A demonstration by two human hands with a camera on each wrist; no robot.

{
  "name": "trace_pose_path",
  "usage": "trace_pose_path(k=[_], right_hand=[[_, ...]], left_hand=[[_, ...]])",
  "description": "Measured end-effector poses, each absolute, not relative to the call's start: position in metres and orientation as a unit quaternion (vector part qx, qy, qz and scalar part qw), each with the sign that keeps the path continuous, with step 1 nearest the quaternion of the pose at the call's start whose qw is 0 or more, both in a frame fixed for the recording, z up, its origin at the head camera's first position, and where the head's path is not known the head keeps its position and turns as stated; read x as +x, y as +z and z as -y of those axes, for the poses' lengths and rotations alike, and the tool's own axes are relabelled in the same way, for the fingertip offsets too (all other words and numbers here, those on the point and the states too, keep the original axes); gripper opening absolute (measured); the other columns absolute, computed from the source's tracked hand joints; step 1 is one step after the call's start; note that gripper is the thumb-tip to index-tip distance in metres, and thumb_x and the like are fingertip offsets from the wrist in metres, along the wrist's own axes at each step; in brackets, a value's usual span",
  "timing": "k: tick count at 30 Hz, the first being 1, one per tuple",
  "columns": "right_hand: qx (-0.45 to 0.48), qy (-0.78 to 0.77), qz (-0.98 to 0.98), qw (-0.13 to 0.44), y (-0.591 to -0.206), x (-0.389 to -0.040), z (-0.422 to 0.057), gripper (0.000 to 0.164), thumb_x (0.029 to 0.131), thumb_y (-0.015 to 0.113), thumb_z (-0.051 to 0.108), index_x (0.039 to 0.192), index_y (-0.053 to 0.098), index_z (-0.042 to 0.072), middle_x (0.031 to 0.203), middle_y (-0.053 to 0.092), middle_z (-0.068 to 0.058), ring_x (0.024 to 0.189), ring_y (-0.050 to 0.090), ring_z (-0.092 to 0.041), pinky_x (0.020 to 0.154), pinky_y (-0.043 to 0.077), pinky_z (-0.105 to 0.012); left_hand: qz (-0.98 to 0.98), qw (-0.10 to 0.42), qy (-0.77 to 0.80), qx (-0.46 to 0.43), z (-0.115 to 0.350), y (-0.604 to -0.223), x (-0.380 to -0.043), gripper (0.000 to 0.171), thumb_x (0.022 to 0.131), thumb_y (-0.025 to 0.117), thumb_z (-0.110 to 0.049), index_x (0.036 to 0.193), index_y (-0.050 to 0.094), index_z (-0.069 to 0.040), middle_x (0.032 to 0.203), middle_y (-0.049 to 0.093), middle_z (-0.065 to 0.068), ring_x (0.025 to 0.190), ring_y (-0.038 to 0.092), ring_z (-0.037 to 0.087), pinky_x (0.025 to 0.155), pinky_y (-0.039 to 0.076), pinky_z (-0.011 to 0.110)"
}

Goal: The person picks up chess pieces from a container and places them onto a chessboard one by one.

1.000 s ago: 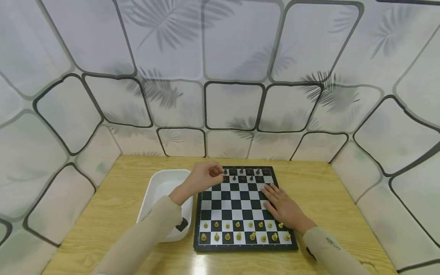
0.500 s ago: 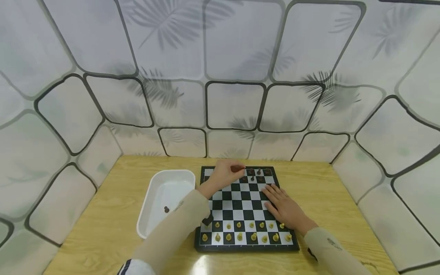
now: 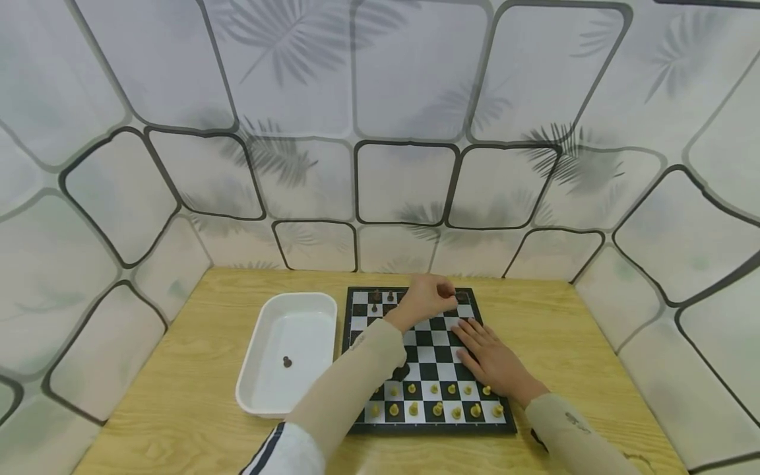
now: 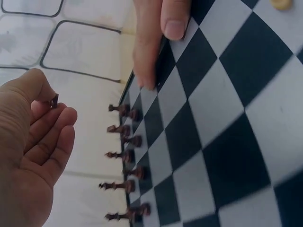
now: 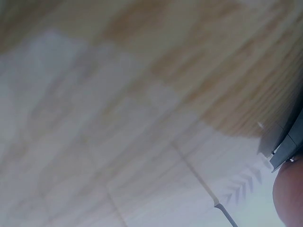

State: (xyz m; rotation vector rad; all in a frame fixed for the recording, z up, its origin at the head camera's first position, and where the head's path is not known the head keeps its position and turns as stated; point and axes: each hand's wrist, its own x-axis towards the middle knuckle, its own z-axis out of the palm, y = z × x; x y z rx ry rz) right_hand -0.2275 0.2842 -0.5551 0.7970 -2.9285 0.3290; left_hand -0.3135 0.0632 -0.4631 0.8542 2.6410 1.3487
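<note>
My left hand (image 3: 424, 302) is over the far rows of a black-and-white chessboard (image 3: 433, 428), toward their right end. Between its thumb and index finger it pinches a small dark red chess piece (image 4: 54, 100), best seen in the left wrist view. Dark red chessmen (image 4: 118, 186) stand in two rows along the far side, partly hidden in the head view by that hand. On the board's right edge rests my right hand (image 3: 493, 356), fingers stretched out. Yellow chessmen (image 3: 437, 409) stand in two rows on the near side, some covered by the left sleeve.
To the left of the board stands a white tray (image 3: 242, 389) with a dark chess piece (image 3: 287, 362) lying in it. All of this is on a wooden table (image 3: 178, 369), with patterned wall panels (image 3: 404, 185) behind and on both sides.
My left hand has moved rightward along the far rows, from near the board's left side. The tray's dark piece, earlier behind the forearm, is now visible. My right hand has stayed in place.
</note>
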Motion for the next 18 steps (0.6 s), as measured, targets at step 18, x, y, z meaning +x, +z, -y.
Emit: trace_pose_path(k=[18], right_hand=[[0.264, 0.108, 0.958, 0.033, -0.55, -0.227, -0.286, 0.06, 0.111, 0.049, 0.039, 0.162, 0.039, 0.009, 0.169, 0.038, -0.013, 0.16, 0.029, -0.038, 0.127, 0.028, -0.059]], left_hand=[[-0.926, -0.007, 0.265, 0.268, -0.108, -0.487, -0.318, 0.026, 0.107, 0.064, -0.027, 0.125, 0.078, -0.016, 0.118, 0.077, 0.0, 0.102, 0.073, 0.012, 0.084, 0.059, 0.024]])
